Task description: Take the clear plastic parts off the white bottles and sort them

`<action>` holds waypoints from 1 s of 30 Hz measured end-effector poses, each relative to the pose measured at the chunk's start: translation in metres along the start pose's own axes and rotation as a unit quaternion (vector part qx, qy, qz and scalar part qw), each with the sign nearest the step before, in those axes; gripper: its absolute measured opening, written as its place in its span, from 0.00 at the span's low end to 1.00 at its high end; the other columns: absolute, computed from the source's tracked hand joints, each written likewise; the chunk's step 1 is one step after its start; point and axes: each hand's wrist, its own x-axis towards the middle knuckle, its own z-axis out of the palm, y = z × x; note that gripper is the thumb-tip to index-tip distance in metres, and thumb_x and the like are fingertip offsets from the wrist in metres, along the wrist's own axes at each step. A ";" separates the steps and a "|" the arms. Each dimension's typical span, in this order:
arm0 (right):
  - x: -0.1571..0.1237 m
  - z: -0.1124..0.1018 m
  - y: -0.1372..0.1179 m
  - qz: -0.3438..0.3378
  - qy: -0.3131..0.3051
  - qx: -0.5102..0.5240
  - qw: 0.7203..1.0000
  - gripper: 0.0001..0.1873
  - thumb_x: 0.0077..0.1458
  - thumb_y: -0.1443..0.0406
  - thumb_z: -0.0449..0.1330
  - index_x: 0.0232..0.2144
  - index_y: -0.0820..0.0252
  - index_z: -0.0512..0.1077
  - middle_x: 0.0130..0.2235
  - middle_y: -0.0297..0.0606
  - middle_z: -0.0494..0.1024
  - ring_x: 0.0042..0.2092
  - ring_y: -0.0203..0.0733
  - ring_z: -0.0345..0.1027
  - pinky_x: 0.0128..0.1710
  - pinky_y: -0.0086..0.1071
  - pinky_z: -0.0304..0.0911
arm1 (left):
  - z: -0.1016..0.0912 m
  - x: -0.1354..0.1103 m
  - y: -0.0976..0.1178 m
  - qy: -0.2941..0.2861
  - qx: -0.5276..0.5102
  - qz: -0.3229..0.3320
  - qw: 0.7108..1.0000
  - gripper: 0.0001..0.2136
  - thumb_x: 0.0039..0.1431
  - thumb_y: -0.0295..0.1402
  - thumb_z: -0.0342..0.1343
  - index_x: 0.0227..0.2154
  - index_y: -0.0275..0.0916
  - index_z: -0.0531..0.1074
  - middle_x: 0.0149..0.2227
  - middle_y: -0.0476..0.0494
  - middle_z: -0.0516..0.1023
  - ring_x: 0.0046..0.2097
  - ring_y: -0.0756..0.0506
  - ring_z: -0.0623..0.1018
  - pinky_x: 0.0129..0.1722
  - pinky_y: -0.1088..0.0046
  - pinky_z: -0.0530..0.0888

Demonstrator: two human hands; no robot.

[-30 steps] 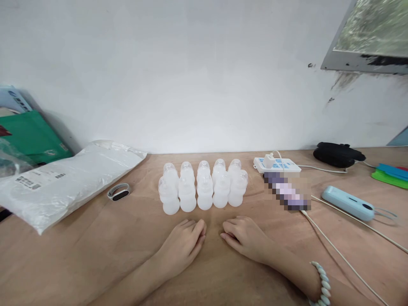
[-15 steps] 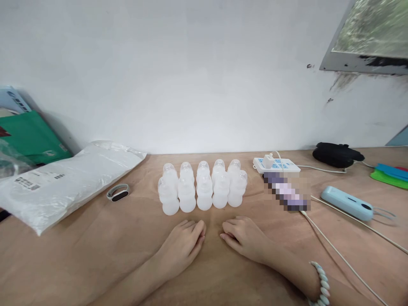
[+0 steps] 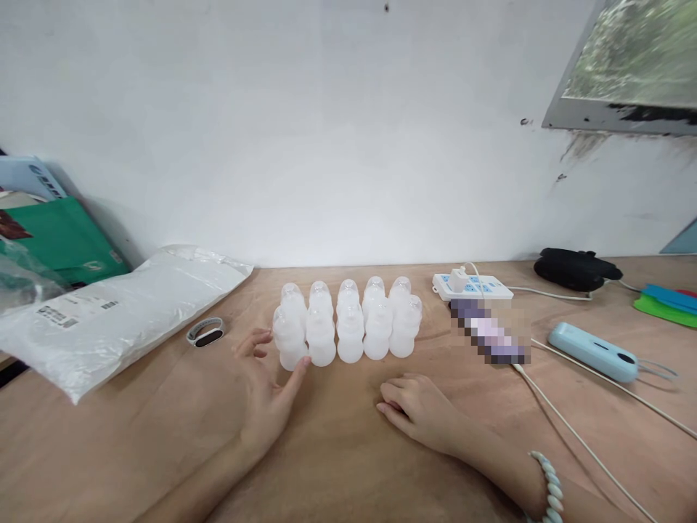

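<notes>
Several small translucent white bottles [image 3: 348, 323] stand in two rows on the wooden table [image 3: 136, 428]. My left hand [image 3: 266, 385] reaches to the front left bottle [image 3: 288, 341], fingers spread around its base, thumb at its right side, not closed on it. My right hand [image 3: 419, 407] rests palm down on the table in front of the bottles, fingers loosely curled, holding nothing. A beaded bracelet [image 3: 549, 487] is on my right wrist.
A white plastic bag [image 3: 114, 312] lies at the left, with a wristband [image 3: 205, 332] beside it and green and blue folders [image 3: 54, 232] behind. At the right are a power strip [image 3: 471, 285], cables, a light blue device [image 3: 593, 351], a black object [image 3: 574, 267] and a blurred-out item [image 3: 490, 330].
My left hand has moved forward and left from resting flat and opened around the front left bottle. My right hand stays where it was. The view tilted slightly.
</notes>
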 end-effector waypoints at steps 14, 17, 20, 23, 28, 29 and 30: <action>-0.002 -0.002 -0.001 0.007 0.030 0.099 0.995 0.14 0.64 0.65 0.54 0.24 0.58 0.64 0.28 0.36 0.75 0.31 0.41 0.67 0.35 0.33 0.56 | -0.004 0.003 -0.015 0.013 -0.060 -0.006 0.998 0.20 0.56 0.39 0.60 0.49 0.44 0.63 0.47 0.42 0.70 0.49 0.35 0.74 0.49 0.53 0.73; -0.005 -0.006 0.000 0.018 0.068 0.162 0.984 0.17 0.68 0.58 0.48 0.27 0.57 0.64 0.29 0.37 0.75 0.32 0.41 0.68 0.34 0.33 0.59 | -0.011 -0.008 0.000 -0.087 -0.060 0.109 0.989 0.20 0.53 0.36 0.61 0.49 0.46 0.65 0.46 0.42 0.72 0.47 0.36 0.75 0.47 0.57 0.74; -0.009 -0.008 -0.001 0.022 0.118 0.225 0.967 0.29 0.70 0.49 0.29 0.40 0.58 0.64 0.29 0.36 0.72 0.31 0.41 0.67 0.32 0.32 0.62 | -0.013 -0.015 0.012 -0.202 -0.006 0.229 0.952 0.21 0.56 0.32 0.60 0.53 0.46 0.66 0.45 0.40 0.75 0.44 0.38 0.77 0.42 0.62 0.72; -0.012 -0.009 -0.006 -0.008 0.151 0.351 0.924 0.38 0.62 0.37 0.31 0.50 0.59 0.60 0.28 0.32 0.68 0.28 0.41 0.63 0.28 0.32 0.61 | -0.010 -0.021 0.013 -0.236 0.012 0.286 0.929 0.24 0.59 0.33 0.57 0.58 0.45 0.64 0.45 0.39 0.78 0.42 0.40 0.79 0.41 0.64 0.69; -0.016 -0.014 -0.020 0.016 0.121 0.458 0.881 0.25 0.59 0.42 0.55 0.40 0.56 0.64 0.27 0.29 0.67 0.26 0.36 0.59 0.25 0.28 0.54 | -0.008 -0.026 0.015 -0.284 -0.030 0.291 0.913 0.24 0.63 0.37 0.56 0.61 0.43 0.62 0.47 0.37 0.80 0.44 0.39 0.80 0.44 0.63 0.69; -0.017 -0.016 -0.021 0.028 0.116 0.454 0.883 0.22 0.59 0.45 0.57 0.37 0.56 0.65 0.26 0.29 0.67 0.26 0.35 0.58 0.24 0.28 0.52 | -0.009 -0.025 0.020 -0.309 -0.047 0.278 0.908 0.24 0.63 0.38 0.57 0.60 0.43 0.62 0.47 0.38 0.80 0.43 0.39 0.80 0.43 0.63 0.69; -0.018 -0.018 -0.021 0.035 0.114 0.452 0.884 0.20 0.59 0.47 0.58 0.35 0.56 0.65 0.25 0.28 0.66 0.25 0.35 0.57 0.24 0.28 0.51 | -0.010 -0.023 0.026 -0.338 -0.065 0.254 0.904 0.23 0.63 0.39 0.58 0.59 0.44 0.62 0.46 0.39 0.81 0.42 0.39 0.79 0.42 0.63 0.70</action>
